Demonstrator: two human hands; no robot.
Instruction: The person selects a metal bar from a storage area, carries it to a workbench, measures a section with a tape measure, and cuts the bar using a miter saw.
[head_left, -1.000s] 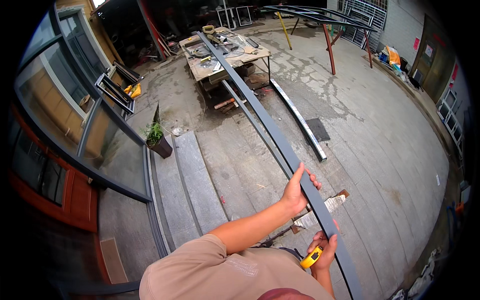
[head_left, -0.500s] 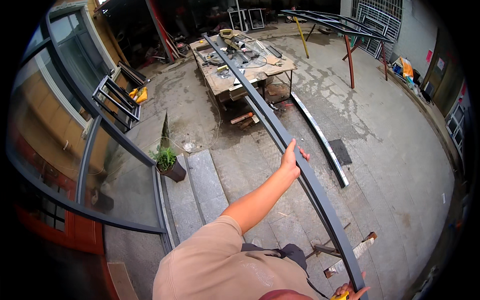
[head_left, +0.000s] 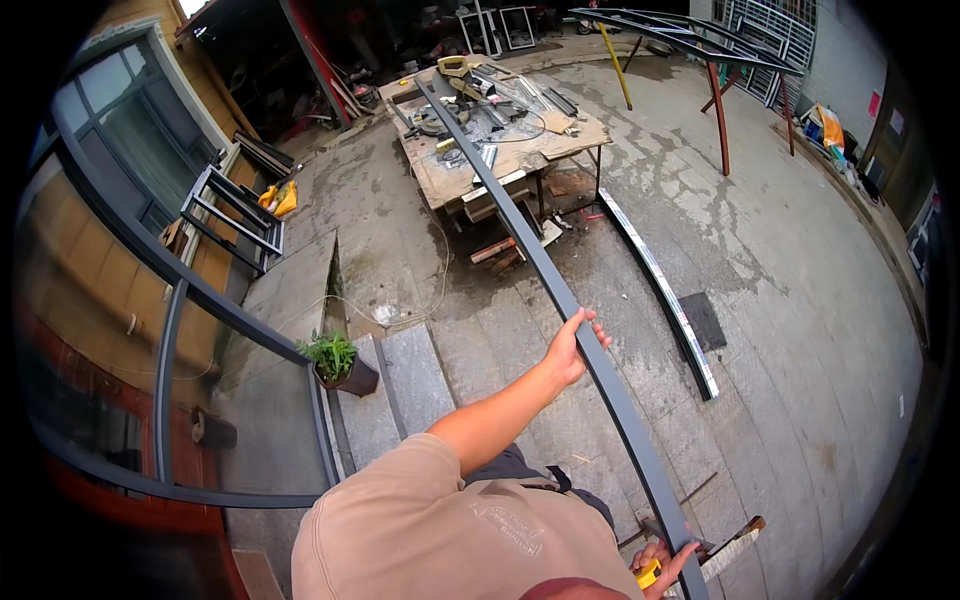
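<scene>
Long grey bar (head_left: 606,375): slanting from over counter down to near lower edge. At far left, glazed panel (head_left: 172,380); next, potted plant (head_left: 332,352) beside stone steps (head_left: 412,365). Farther right, cluttered wooden counter (head_left: 425,168) with yellow-topped power tool (head_left: 453,68) beside bar's far end; contact there impossible to tell. Midway along bar, gripped by fingers of left hand (head_left: 570,352). Near close end, yellow tape measure (head_left: 649,574) in curled fingers of right hand (head_left: 656,555), with one digit across bar. Rightward, pale-faced strip (head_left: 672,310) on paving (head_left: 800,300).
</scene>
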